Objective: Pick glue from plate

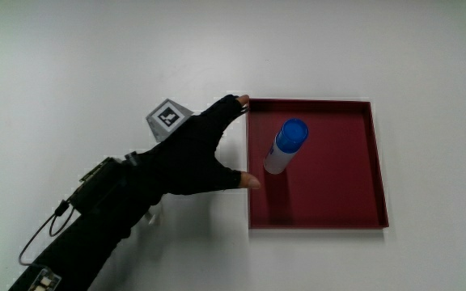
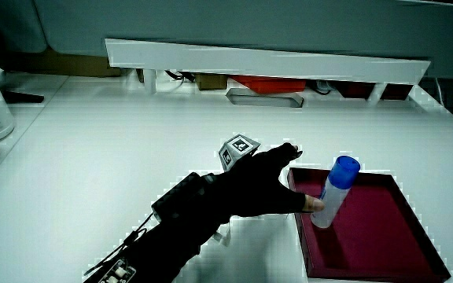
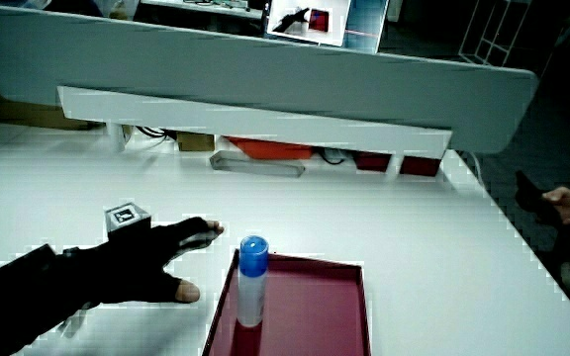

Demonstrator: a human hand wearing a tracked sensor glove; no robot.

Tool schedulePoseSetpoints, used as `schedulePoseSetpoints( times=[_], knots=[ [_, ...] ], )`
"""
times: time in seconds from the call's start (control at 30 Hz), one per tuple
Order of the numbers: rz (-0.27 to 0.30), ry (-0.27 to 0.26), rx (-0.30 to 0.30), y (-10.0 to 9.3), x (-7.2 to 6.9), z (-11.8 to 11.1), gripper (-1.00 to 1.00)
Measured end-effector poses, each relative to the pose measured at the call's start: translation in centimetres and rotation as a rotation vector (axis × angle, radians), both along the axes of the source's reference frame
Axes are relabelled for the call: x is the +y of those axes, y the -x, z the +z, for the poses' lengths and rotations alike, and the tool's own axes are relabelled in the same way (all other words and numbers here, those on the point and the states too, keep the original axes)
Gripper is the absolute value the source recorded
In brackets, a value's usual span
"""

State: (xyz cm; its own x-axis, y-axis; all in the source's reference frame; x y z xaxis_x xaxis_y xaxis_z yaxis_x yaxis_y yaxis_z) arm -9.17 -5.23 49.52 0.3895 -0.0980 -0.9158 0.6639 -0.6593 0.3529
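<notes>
Forearm comes in from the person's edge of the table, glove and wiring on it, the patterned cube (image 1: 167, 116) riding on the back of the hand. The hand (image 1: 196, 149) sits low over bare table (image 1: 95, 56) just beside the plate, fingers spread wide and holding nothing: thumb tip near the plate wall closer to the person, a fingertip at the plate's corner farther out. That wide spread looks like a pre-grasp, opened to take the glue's body between thumb and fingers.

The plate (image 1: 346, 186) is a dark red square tray with a low rim, flat on the table. The rim is why the hand likely has to go over the edge, not slide in flat.

The glue (image 1: 285, 146) is a white stick with a blue cap, standing upright inside the plate, in the part nearest the hand, just past the fingertips. In both side views it stands clear of the walls (image 2: 333, 191) (image 3: 251, 280). In a side view the thumb (image 2: 313, 204) seems close to its base; whether it touches, cannot tell. Upright and narrow, so it could tip if bumped before the fingers close.

Farther out: more bare table, then the low partition (image 2: 266, 59).
</notes>
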Motion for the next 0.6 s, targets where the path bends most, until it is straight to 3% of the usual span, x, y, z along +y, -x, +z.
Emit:
schedulePoseSetpoints(
  times=[0.27,0.4,0.6],
  knots=[
    [0.003,0.018,0.001,-1.8,-0.1,1.3,0.0],
    [0.006,-0.001,0.03,-2.7,-0.2,2.1,0.0],
    [-0.001,-0.004,0.024,-3.3,0.0,2.4,0.0]
  ],
)
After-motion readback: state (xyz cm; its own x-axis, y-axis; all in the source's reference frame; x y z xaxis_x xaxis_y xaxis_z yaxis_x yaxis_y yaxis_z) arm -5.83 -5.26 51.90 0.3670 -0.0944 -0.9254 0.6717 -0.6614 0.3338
